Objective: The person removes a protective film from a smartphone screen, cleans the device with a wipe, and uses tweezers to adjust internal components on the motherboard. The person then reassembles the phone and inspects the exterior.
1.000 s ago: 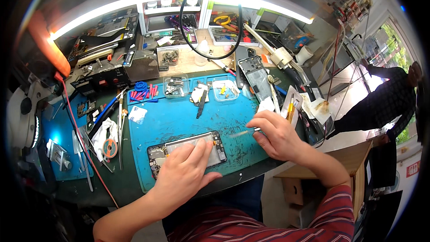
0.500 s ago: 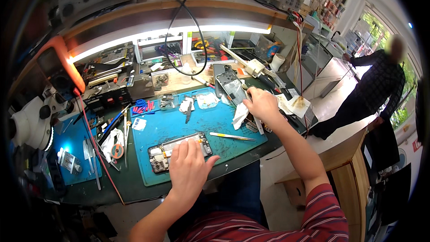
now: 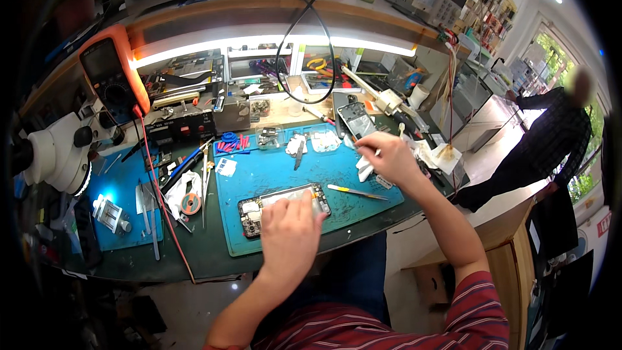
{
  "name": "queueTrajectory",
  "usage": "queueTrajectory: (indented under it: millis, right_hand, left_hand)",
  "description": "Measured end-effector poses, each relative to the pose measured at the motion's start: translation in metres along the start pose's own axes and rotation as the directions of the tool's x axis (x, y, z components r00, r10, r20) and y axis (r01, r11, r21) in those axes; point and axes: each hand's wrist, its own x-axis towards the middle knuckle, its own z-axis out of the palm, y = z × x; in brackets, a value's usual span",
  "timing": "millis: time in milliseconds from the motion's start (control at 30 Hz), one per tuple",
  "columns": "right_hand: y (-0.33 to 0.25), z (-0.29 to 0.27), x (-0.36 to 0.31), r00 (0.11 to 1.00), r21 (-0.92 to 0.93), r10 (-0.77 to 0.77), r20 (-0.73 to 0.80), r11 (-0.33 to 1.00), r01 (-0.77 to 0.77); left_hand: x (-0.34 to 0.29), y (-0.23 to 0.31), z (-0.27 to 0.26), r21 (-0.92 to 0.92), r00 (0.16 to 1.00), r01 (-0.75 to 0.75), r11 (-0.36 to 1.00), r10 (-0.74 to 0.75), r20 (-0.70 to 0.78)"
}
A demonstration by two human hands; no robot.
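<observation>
An opened phone (image 3: 249, 217) with its inner parts bare lies on the blue work mat (image 3: 236, 181). My left hand (image 3: 290, 227) rests over its middle, fingers bent a little and thumb apart, covering part of the phone. To the right, my right hand (image 3: 392, 157) is raised above the mat's far right side with its fingers pinched together. Whether anything small is between them cannot be made out. Just beyond it lean a dark phone housing (image 3: 353, 117) and a white tissue (image 3: 364, 169). Tweezers (image 3: 356, 191) lie right of the opened phone.
Small clear trays (image 3: 324, 141) and a dark pointed tool (image 3: 299, 156) are along the mat's far edge. A multimeter (image 3: 110, 78), a microscope (image 3: 55, 156) and a solder spool (image 3: 190, 203) stand at left. A person (image 3: 544, 136) stands beyond the bench at right.
The head view has shifted, so the bench appears further right. My left hand's fingers are more bent over the phone. My right hand has drawn back slightly from the phone housing.
</observation>
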Motion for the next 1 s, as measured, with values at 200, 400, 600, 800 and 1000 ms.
queueTrajectory:
  millis: [200,400,600,800,1000]
  right_hand:
    - [-0.095,0.058,-0.011,0.922,0.17,-0.352,0.16,0.93,0.325]
    - [-0.114,0.099,-0.005,0.855,0.247,-0.508,0.107,0.846,0.472]
    - [-0.111,0.109,-0.005,0.833,0.234,-0.552,0.043,0.816,0.529]
    - [-0.103,0.109,-0.002,0.881,0.399,-0.472,0.039,0.816,0.419]
    - [-0.1,0.107,-0.005,0.888,0.412,-0.459,0.036,0.816,0.405]
  left_hand:
    - [0.01,-0.082,-0.057,-0.314,0.99,0.144,0.938,-0.138,0.041]
    - [0.001,-0.123,-0.075,-0.248,0.984,0.175,0.953,-0.16,0.081]
    - [0.007,-0.111,-0.067,-0.432,0.975,0.171,0.886,-0.09,0.201]
    - [0.031,-0.092,-0.063,-0.53,0.879,0.393,0.751,-0.137,0.457]
    - [0.045,-0.097,-0.058,-0.554,0.693,0.689,0.467,-0.203,0.691]
